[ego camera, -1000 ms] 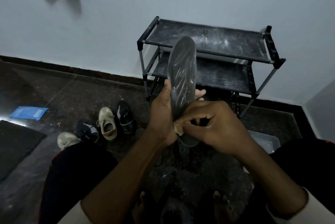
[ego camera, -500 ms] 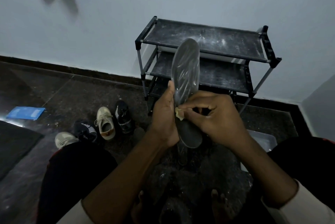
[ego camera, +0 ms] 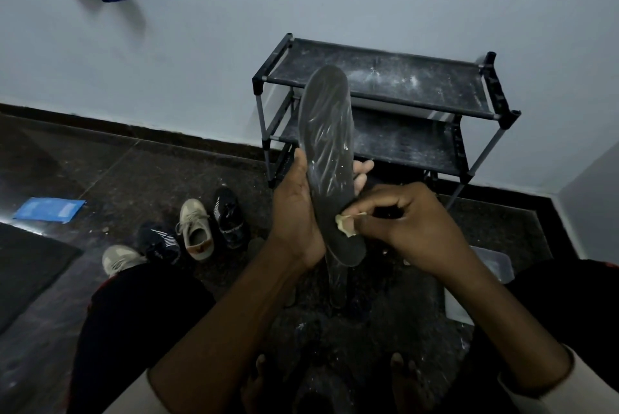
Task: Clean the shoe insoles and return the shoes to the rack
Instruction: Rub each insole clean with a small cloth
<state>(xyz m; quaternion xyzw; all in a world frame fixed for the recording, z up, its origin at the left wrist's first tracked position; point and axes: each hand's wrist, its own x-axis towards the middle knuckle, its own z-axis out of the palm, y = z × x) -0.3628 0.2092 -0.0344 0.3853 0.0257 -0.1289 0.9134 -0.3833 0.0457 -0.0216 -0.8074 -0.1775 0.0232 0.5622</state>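
I hold a dark insole (ego camera: 330,159) upright in front of me, toe end up. My left hand (ego camera: 294,216) grips it from the left, with fingertips showing past its right edge. My right hand (ego camera: 402,226) pinches a small pale wad (ego camera: 345,224) and presses it on the insole's lower part. The insole's surface shows wet smears and pale flecks. Behind it stands a black two-shelf shoe rack (ego camera: 378,78) with dusty shelves. A second insole (ego camera: 336,283) lies on the floor below my hands.
Several shoes (ego camera: 197,229) sit on the dark floor to the left of the rack. A blue sheet (ego camera: 50,209) and a dark mat (ego camera: 23,266) lie further left. A clear plastic tub (ego camera: 492,263) is at my right. My knees frame the lower view.
My right hand with the wad has slid down the insole toward its heel end. The insole has tilted slightly, and the camera view has shifted a little.
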